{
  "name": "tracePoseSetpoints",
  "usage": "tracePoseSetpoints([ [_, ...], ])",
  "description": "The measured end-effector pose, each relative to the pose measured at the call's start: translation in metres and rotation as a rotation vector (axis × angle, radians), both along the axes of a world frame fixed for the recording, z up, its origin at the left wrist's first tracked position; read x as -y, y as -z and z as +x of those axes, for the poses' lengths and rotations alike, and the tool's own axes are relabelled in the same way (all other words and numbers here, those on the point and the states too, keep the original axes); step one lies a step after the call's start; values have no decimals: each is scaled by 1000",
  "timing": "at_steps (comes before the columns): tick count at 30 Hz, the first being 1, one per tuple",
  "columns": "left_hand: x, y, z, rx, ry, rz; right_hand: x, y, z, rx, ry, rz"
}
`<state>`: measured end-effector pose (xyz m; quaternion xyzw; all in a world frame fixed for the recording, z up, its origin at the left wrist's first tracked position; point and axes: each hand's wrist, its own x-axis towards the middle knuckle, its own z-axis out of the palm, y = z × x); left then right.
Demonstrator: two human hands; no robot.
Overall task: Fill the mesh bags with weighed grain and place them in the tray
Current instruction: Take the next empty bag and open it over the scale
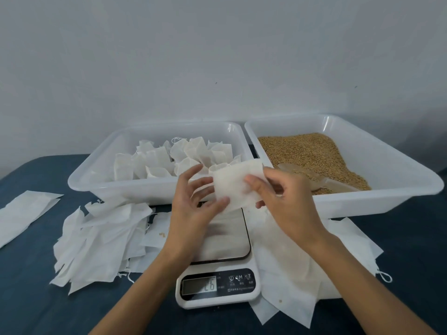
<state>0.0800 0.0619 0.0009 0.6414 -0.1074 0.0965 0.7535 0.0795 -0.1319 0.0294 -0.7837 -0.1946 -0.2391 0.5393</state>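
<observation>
Both hands hold one white mesh bag (235,183) in the air above the steel platform of a kitchen scale (226,240). My left hand (193,204) pinches the bag's left edge between thumb and fingers. My right hand (280,194) pinches its right side. Behind, the left white tray (79,180) holds several filled bags (179,153) standing upright. The right white tray (411,170) holds loose brown grain (312,151) with a clear scoop (321,182) lying in it. The scale's display (199,286) is lit; its digits are blurred.
Empty flat bags lie in a pile (101,238) left of the scale and another pile (302,262) right of it. A separate strip of bags (26,213) lies at the far left on the dark blue tabletop (29,298). A wall stands close behind the trays.
</observation>
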Motion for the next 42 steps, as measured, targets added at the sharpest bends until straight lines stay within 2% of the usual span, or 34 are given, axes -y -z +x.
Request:
tracePoseSetpoints([
  [4,-6,-4,5,-93,36,-189,4,-4,2,-54,-5,108],
  [10,-5,-5,4,-141,97,-234,-1,0,-2,-138,-80,73],
  [14,-7,-3,5,-64,-38,-57,0,-1,-5,-173,-162,-18],
  [19,-7,-8,3,1,-144,31,1,-3,-9,-170,-139,-44],
  [21,-7,-11,-1,106,-211,170,2,-7,-9,-172,-131,-64],
  [24,-3,-13,-13,263,-101,446,3,-17,-10,-171,-107,-132],
  [27,8,-9,-21,250,72,617,-2,-31,-12,-159,-121,-277],
  [31,12,-8,-24,261,82,596,-8,-59,-11,-316,-237,-556],
  [36,9,-10,-24,189,138,474,-17,-89,-3,-452,-284,-663],
  [42,12,-7,-22,117,120,335,-35,-108,-6,-735,-364,-904],
])
